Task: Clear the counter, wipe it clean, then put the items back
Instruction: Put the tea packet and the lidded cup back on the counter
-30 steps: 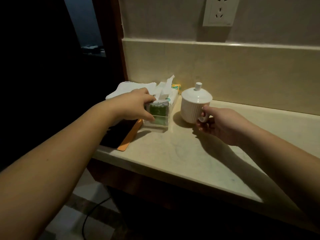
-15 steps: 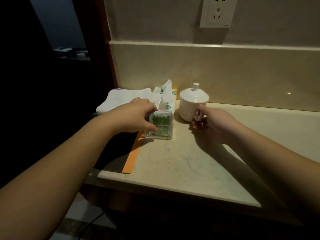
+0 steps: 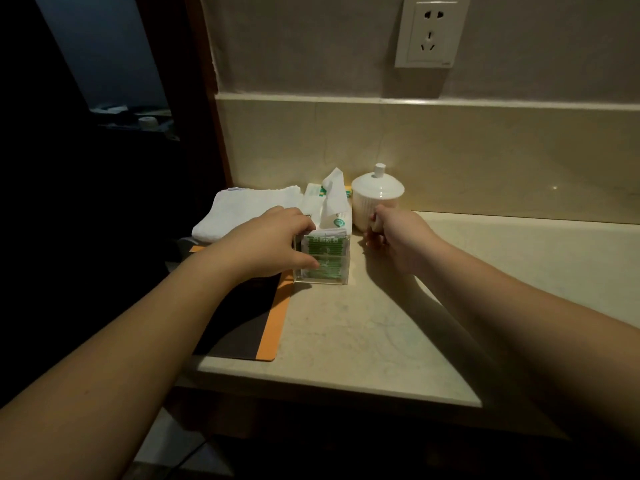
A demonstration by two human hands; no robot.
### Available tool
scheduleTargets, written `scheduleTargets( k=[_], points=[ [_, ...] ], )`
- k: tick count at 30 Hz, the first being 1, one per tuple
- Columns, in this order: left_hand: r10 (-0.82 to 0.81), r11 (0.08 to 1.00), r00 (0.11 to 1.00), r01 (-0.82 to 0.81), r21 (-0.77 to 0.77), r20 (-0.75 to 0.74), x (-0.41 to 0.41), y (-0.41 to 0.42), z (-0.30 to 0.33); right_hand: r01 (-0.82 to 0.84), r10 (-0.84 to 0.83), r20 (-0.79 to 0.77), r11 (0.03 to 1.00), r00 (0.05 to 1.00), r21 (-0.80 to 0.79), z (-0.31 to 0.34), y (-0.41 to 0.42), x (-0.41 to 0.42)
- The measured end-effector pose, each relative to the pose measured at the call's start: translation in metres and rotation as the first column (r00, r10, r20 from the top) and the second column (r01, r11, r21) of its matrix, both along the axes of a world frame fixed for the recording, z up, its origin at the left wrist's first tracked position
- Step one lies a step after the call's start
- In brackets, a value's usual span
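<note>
A clear plastic box (image 3: pixel 325 259) with green packets inside stands on the beige counter (image 3: pixel 363 334) near its left end. My left hand (image 3: pixel 266 245) grips the box from its left side, thumb on the front, fingers over the top. Just behind it lies a tissue pack (image 3: pixel 330 206) with a tissue sticking up. A white lidded ribbed mug (image 3: pixel 375 199) stands to the right by the backsplash. My right hand (image 3: pixel 398 242) holds the mug's handle with curled fingers.
A folded white towel (image 3: pixel 242 211) lies at the counter's back left corner. A dark pad with an orange edge (image 3: pixel 266 327) covers the left end. A wall socket (image 3: pixel 429 31) sits above the backsplash. Bare counter stretches to the right.
The box in my left hand and the mug in my right hand have slid back toward the wall and the left corner. Both grips are the same.
</note>
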State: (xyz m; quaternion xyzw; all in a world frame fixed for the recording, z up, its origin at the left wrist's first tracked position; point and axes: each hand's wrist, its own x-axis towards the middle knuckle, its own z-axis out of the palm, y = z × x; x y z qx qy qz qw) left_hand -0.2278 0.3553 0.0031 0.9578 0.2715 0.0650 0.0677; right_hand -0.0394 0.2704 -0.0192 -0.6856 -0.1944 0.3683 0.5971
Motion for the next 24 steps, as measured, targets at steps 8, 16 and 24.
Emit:
scheduleTargets(
  k=[8, 16, 24],
  points=[
    [-0.001, 1.000, 1.000, 0.000, 0.020, 0.020, 0.000, 0.002, -0.002, 0.009, 0.006, 0.159, 0.995, 0.987, -0.095, 0.003, 0.007, 0.001],
    [-0.009, 1.000, 0.999, 0.007, 0.023, 0.047, 0.001, 0.004, -0.004, -0.025, 0.065, 0.297, 0.990, 0.953, -0.136, 0.002, 0.011, 0.004],
    [-0.010, 1.000, 0.998, 0.009, 0.027, 0.069, 0.001, 0.006, -0.008, -0.047, 0.103, 0.319, 0.983, 0.942, -0.178, 0.005, 0.013, 0.001]
  ],
)
